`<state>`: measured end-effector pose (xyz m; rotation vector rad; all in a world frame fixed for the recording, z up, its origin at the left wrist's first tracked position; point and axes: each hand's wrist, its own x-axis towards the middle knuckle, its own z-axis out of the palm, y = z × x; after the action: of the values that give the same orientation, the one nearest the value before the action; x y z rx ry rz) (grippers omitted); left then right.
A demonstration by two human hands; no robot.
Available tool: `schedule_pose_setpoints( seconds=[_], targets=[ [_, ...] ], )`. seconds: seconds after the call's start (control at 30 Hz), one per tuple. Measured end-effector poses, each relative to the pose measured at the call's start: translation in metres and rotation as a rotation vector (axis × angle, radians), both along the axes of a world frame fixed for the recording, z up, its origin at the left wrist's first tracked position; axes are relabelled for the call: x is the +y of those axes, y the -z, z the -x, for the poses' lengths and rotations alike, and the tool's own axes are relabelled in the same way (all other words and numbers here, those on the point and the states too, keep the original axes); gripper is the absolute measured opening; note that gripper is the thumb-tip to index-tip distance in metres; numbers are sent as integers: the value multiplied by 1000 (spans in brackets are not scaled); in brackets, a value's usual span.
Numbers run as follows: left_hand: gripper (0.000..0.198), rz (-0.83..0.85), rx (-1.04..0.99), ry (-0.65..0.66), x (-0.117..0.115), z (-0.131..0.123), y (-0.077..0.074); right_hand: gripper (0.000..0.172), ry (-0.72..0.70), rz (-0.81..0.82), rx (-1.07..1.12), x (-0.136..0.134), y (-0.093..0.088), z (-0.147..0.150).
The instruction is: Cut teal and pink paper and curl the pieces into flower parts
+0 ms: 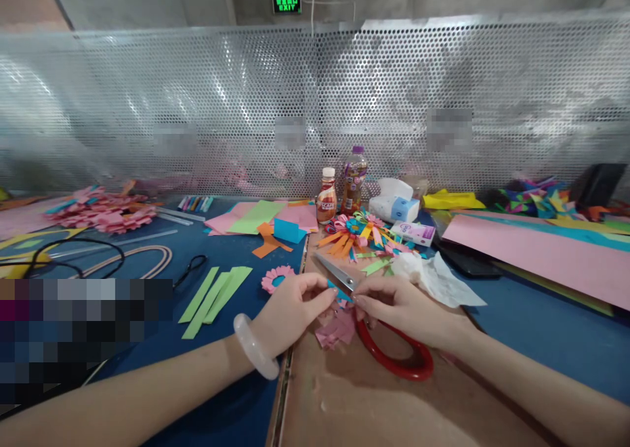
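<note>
My left hand (295, 302) and my right hand (398, 306) meet over the brown board, and both pinch a small blue paper strip (339, 292) between thumb and fingertips. A pale bangle (253, 345) circles my left wrist. Red-handled scissors (394, 358) lie under my right hand, with their blades (335, 271) pointing away to the left. Pink paper scraps (335, 329) lie just below the strip. A pink paper flower (276, 278) rests beside my left hand.
Green paper strips (214, 293) lie to the left on the blue table. Two drink bottles (339, 191), a tissue pack (394, 205), coloured paper sheets (260, 217), a crumpled tissue (433, 276) and a big pink sheet (541, 253) sit beyond. A perforated metal screen closes the back.
</note>
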<state>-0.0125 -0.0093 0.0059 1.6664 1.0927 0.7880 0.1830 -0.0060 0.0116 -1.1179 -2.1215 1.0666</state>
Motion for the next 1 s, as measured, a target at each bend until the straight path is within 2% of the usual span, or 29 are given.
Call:
schedule_pose_setpoints(
  seconds=[0.37,0.7,0.8,1.0],
  targets=[
    [25,-20,41,-7,-1,0,-3,21,-49,-63,-1,0,-1,0],
    [24,-23,36,7,-2,1,0,18,-10,11,45,1,-1,1],
    [24,-48,42,8,-2,0,-1,22,3,-9,18,-1,-2,1],
    [21,-55,62,25,-3,-1,-4,17,-19,-132,-90,-3,0,0]
  ],
)
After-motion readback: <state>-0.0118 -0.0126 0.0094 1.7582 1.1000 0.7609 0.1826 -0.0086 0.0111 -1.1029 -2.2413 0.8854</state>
